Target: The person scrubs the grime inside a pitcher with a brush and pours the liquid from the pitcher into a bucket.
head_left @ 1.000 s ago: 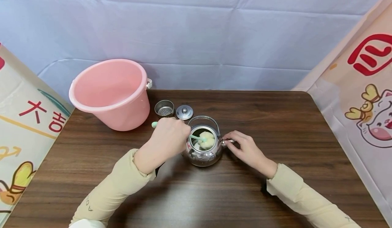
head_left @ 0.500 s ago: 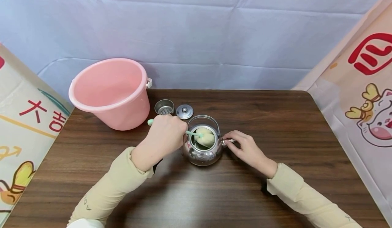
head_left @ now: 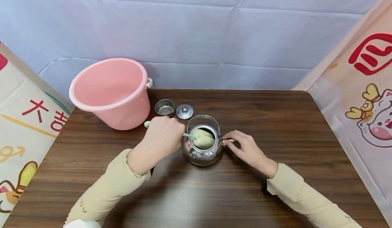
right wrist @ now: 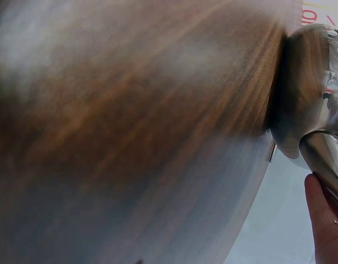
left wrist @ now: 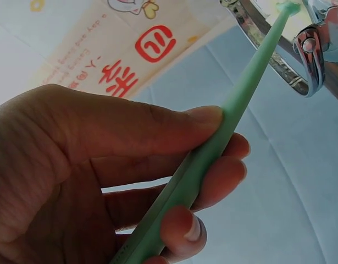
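Observation:
In the head view my left hand [head_left: 162, 134] grips the mint-green handle of a sponge brush. Its pale yellow sponge head [head_left: 203, 139] sits inside the mouth of a shiny metal teapot [head_left: 202, 160] and fills much of the opening. Thumb and fingers curl round the green handle [left wrist: 245, 88] in the left wrist view. The teapot stands upright with its wire bail handle [head_left: 203, 116] raised. At its right side my right hand [head_left: 245, 148] pinches the spout. The right wrist view shows the metal spout [right wrist: 325, 157] with a finger against it.
A pink bucket [head_left: 128, 110] stands at the back left of the wooden table [head_left: 275, 119]. Between it and the teapot lie a round metal strainer [head_left: 164, 108] and the teapot's knobbed lid [head_left: 184, 112]. Cloth hangs behind the table.
The left hand has shifted slightly left, and the brush handle lies flatter. The sponge head has turned and moved toward the left of the teapot mouth. The right hand stays on the spout.

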